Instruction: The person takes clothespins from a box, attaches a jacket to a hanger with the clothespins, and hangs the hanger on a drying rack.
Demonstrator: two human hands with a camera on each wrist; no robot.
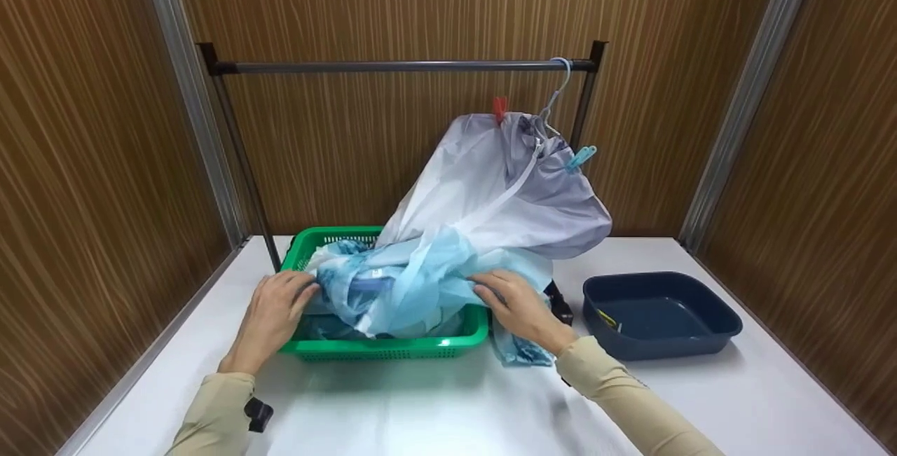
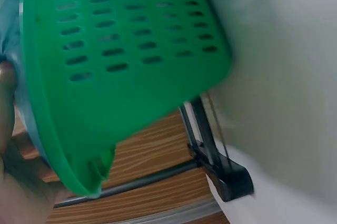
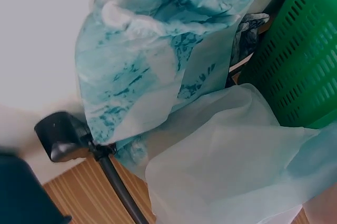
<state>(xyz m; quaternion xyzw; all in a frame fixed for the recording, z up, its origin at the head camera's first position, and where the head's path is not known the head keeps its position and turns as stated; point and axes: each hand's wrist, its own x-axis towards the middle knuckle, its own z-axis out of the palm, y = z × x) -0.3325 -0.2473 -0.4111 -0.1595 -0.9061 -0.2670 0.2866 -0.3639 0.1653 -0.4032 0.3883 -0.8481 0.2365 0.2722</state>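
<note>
While the left hand (image 1: pixel 277 304) and right hand (image 1: pixel 517 303) pinch the light-blue garment (image 1: pixel 420 288) at lower centre, pulling evenly should prevent tangling.

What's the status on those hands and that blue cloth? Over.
Left hand, right hand: both on the blue cloth. Cloth bunched over green basket. Possibly in the way: pale hanging garment close behind.

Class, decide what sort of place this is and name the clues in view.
Probably a booth set up for laundry work: wood-patterned panels stand on three sides of a white table, a rack bears a hanger with pegged pale cloth, and a green basket holds crumpled blue cloth.
</note>
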